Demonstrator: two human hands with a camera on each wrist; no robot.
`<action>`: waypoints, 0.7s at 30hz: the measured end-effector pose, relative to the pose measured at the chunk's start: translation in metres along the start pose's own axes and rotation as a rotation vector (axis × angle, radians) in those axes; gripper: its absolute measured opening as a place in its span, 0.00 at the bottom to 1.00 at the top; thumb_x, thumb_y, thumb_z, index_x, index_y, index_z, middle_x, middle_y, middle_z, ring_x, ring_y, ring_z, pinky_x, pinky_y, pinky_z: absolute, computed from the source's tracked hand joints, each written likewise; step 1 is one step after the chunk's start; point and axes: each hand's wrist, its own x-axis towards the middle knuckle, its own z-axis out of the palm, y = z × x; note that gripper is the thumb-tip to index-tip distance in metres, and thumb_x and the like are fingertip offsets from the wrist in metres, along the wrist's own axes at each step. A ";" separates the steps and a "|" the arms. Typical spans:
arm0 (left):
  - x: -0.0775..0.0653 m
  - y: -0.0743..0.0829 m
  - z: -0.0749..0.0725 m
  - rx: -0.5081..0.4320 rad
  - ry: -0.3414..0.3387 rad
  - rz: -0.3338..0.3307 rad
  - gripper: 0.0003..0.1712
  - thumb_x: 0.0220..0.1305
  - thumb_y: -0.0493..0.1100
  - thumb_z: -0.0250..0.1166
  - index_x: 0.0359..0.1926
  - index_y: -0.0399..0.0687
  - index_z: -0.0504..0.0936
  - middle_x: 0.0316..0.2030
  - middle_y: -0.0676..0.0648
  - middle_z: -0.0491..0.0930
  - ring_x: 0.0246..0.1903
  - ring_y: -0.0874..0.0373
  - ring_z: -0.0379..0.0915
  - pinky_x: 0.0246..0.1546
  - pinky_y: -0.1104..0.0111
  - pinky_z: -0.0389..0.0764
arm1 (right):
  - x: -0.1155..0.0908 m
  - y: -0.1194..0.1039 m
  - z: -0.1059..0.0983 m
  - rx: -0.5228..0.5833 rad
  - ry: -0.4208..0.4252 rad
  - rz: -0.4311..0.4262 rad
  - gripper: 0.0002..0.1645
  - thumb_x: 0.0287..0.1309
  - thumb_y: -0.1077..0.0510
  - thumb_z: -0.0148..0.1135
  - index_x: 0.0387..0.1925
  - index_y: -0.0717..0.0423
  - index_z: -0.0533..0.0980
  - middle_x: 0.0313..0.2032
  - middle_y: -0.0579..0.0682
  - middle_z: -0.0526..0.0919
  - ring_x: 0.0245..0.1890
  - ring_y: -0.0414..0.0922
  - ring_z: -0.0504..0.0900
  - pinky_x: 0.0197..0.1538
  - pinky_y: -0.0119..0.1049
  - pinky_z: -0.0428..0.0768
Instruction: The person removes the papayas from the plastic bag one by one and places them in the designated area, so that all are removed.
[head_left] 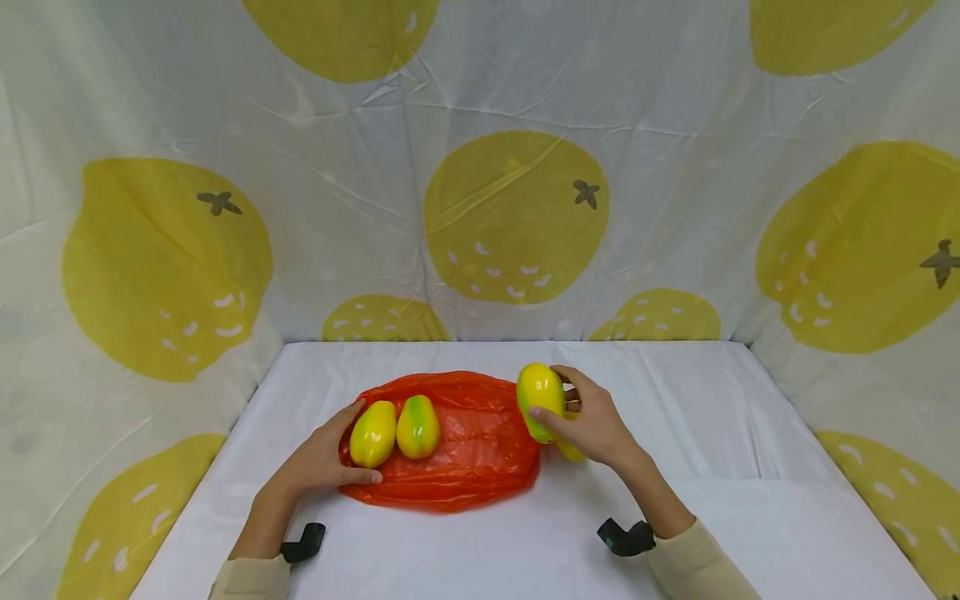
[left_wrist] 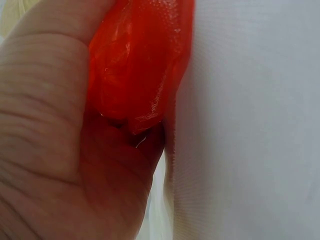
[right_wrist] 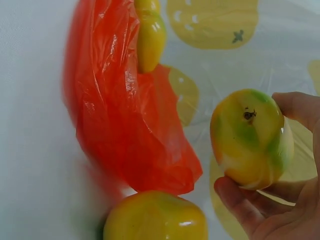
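A red plastic bag [head_left: 480, 442] lies spread with its mouth up on the white table. Two glossy yellow-green mangoes [head_left: 372, 433] sit side by side in its left part. My left hand [head_left: 318, 457] grips the bag's left edge, thumb at the front and fingers behind; the left wrist view shows red plastic [left_wrist: 132, 65] between them. Above the bag's right end, my right hand [head_left: 596, 421] holds another mango [head_left: 538, 392] between thumb and fingers, its stem end [right_wrist: 249, 115] facing the right wrist camera. Partly hidden behind that hand, one more mango [head_left: 570, 450] rests beside the bag.
White cloth covers the table [head_left: 675, 533]. A pale curtain [head_left: 675, 233] printed with large yellow fruit encloses the back and sides. Black camera mounts [head_left: 627, 537] are worn on both wrists.
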 end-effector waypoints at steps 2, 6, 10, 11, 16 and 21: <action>-0.001 0.000 0.000 -0.001 -0.003 -0.004 0.76 0.40 0.69 0.81 0.82 0.47 0.50 0.77 0.39 0.59 0.74 0.36 0.59 0.67 0.32 0.68 | -0.001 0.001 -0.003 -0.001 0.006 0.004 0.47 0.58 0.37 0.72 0.73 0.46 0.66 0.63 0.51 0.77 0.53 0.51 0.83 0.51 0.46 0.88; 0.000 -0.001 0.000 -0.008 -0.003 -0.006 0.76 0.40 0.69 0.81 0.82 0.47 0.50 0.78 0.40 0.59 0.74 0.37 0.59 0.67 0.33 0.68 | -0.002 0.002 -0.010 0.007 0.013 0.012 0.47 0.58 0.37 0.72 0.74 0.46 0.65 0.63 0.52 0.76 0.54 0.52 0.83 0.52 0.47 0.88; 0.001 -0.002 0.002 -0.010 -0.002 -0.004 0.76 0.40 0.70 0.81 0.82 0.48 0.50 0.78 0.41 0.59 0.74 0.37 0.59 0.67 0.33 0.68 | -0.005 0.005 -0.016 0.007 0.018 0.008 0.47 0.59 0.37 0.71 0.74 0.47 0.65 0.64 0.53 0.76 0.54 0.53 0.83 0.51 0.47 0.88; 0.001 -0.002 0.002 -0.009 -0.002 -0.004 0.76 0.40 0.70 0.81 0.82 0.48 0.50 0.78 0.41 0.59 0.74 0.37 0.59 0.67 0.33 0.67 | -0.005 0.006 -0.017 0.006 0.021 0.007 0.47 0.59 0.37 0.71 0.74 0.47 0.65 0.64 0.53 0.76 0.54 0.53 0.83 0.51 0.46 0.88; 0.001 -0.002 0.002 -0.011 -0.002 -0.007 0.76 0.39 0.70 0.81 0.82 0.48 0.50 0.78 0.41 0.59 0.74 0.37 0.59 0.67 0.33 0.68 | -0.008 0.011 -0.024 -0.003 0.041 -0.001 0.46 0.60 0.37 0.71 0.73 0.48 0.65 0.62 0.54 0.77 0.53 0.53 0.83 0.51 0.47 0.88; 0.000 0.000 0.000 -0.012 0.002 0.000 0.76 0.40 0.69 0.81 0.82 0.47 0.51 0.78 0.40 0.59 0.74 0.37 0.59 0.67 0.33 0.68 | -0.009 0.017 -0.030 -0.021 0.050 -0.004 0.48 0.61 0.35 0.69 0.74 0.51 0.64 0.60 0.57 0.78 0.53 0.54 0.84 0.53 0.49 0.87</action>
